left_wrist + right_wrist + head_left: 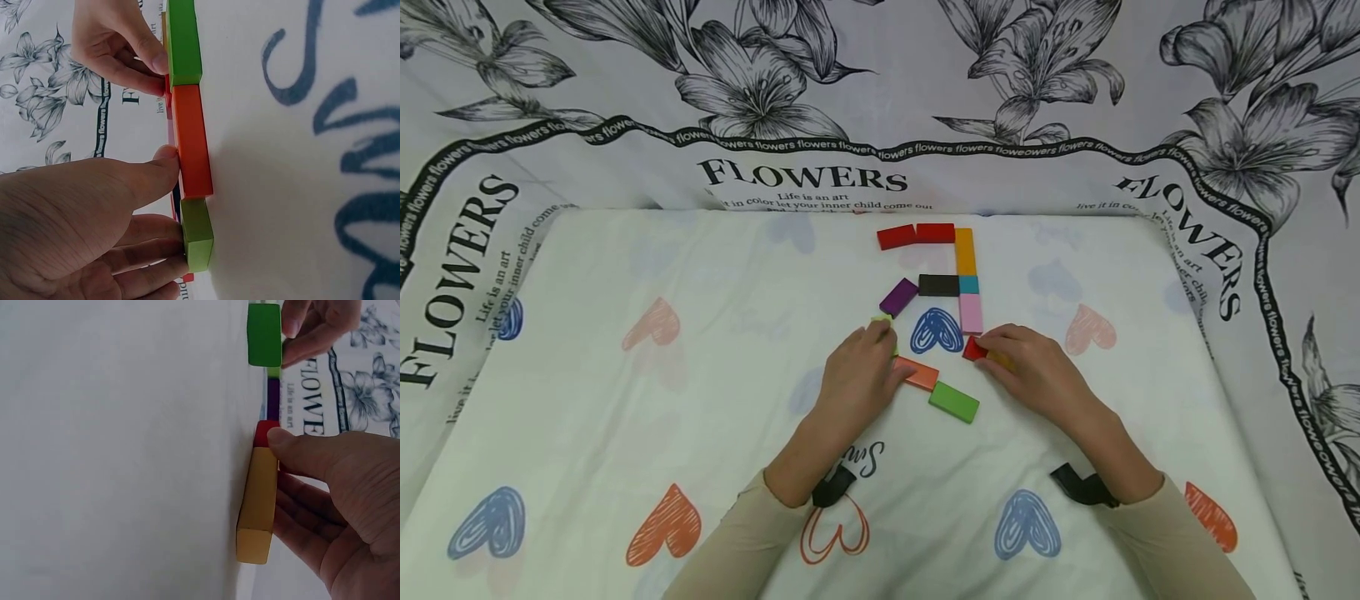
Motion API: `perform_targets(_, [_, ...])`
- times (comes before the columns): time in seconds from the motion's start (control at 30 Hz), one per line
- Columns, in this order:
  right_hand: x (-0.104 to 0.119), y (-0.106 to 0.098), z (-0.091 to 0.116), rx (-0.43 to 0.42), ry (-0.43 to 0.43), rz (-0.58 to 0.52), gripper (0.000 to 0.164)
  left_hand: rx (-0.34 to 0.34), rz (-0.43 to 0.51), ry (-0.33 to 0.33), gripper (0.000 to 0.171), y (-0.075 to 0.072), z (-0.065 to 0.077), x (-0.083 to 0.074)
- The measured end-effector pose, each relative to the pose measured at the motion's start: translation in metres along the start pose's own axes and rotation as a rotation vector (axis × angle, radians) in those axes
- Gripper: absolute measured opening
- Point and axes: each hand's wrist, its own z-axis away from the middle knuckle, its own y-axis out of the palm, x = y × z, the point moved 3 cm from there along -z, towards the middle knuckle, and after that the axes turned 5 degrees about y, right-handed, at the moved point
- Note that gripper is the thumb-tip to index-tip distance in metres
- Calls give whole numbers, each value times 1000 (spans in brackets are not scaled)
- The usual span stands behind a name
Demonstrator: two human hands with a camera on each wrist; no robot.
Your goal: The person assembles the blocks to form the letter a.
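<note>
In the head view my left hand [859, 371] grips a mostly covered yellow-green block [199, 234], its fingers at the block's far side. The left thumb touches the orange block [922, 374], which adjoins it end to end. A green block [954, 402] continues that slanting row. To the right, my right hand [1037, 367] pinches a red block [973, 348], its thumb on it. A yellow block [257, 500] lies against the red one, largely under that hand in the head view. Close above the red block stands the pink block [971, 314].
Beyond the hands, two red blocks [935, 233], an orange-yellow block [965, 252], a teal block [969, 285], a black block [938, 286] and a purple block [898, 297] form a bent line. They lie on a white cloth [722, 417] printed with hearts.
</note>
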Motion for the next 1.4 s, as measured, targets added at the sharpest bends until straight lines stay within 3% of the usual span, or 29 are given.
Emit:
perform_targets(0.4, [0, -1, 2, -37, 12, 10, 35, -11, 0, 8, 50, 0, -2, -3])
perform_targets(0.63, [9, -4, 15, -80, -21, -1, 32, -14, 3, 15, 50, 2, -1, -2])
perform_targets(0.87, [23, 1, 34, 16, -75, 24, 36, -36, 7, 18, 55, 4, 2, 3])
perform_targets(1.07, [29, 11, 44, 136, -60, 84, 49, -26, 39, 4, 54, 4, 2, 8])
perform_targets(1.4, [32, 11, 47, 100, -106, 105, 40, -22, 36, 12, 58, 4, 4, 11])
